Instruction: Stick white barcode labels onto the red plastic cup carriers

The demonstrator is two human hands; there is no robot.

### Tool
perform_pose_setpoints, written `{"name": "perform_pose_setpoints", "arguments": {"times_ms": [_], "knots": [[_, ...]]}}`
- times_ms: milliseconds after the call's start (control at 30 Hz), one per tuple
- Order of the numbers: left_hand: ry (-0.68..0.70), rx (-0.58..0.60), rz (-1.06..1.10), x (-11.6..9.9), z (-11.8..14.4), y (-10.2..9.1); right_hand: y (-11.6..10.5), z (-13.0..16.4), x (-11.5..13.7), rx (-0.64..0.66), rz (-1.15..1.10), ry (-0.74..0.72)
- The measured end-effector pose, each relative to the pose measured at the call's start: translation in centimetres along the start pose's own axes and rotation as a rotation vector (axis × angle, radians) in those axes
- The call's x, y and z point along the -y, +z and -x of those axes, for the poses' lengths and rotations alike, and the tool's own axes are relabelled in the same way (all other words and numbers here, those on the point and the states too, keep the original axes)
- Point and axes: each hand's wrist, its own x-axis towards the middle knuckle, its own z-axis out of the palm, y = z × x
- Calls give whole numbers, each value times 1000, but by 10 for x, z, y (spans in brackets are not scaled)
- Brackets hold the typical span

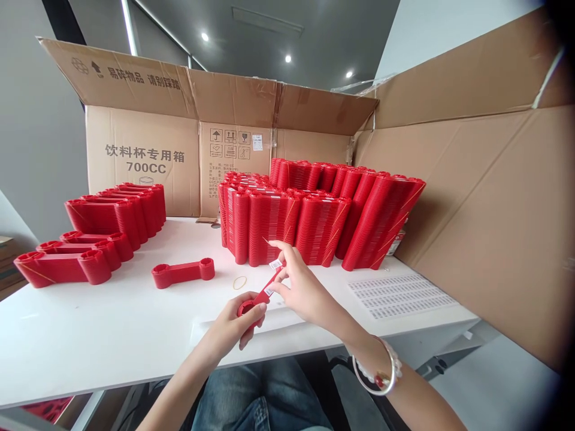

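Observation:
My left hand [245, 320] is closed around the ring-shaped near end of a red plastic connector bar [262, 296], which points up and away to the right. A small white printed label [269, 291] shows on its upper face. At the bar's far end my right hand [294, 281] has its thumb and fingers bent in, with the index finger stretched forward. Another white label [275, 264] sits at these fingertips, seemingly pinched there; the fingers partly hide the bar's far end.
Banded stacks of red bars [274, 227] stand at the back, with more stacks [103, 218] at left. A short stack [183, 273], a rubber band [239, 282] and a label sheet [402, 294] lie on the white table [135, 335]. Cardboard walls [485, 197] surround the back and right.

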Motion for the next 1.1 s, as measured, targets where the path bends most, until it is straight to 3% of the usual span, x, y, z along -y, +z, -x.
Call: {"name": "perform_pose_setpoints", "arguments": {"times_ms": [600, 833, 1100], "knots": [[-4, -4, -27, 6, -2, 1, 6, 1, -3, -19, 54, 22], [14, 11, -43, 4, 1, 2, 8, 2, 5, -7, 203, 42], [20, 4, -54, 6, -1, 3, 15, 3, -1, -67, 341, -41]]}}
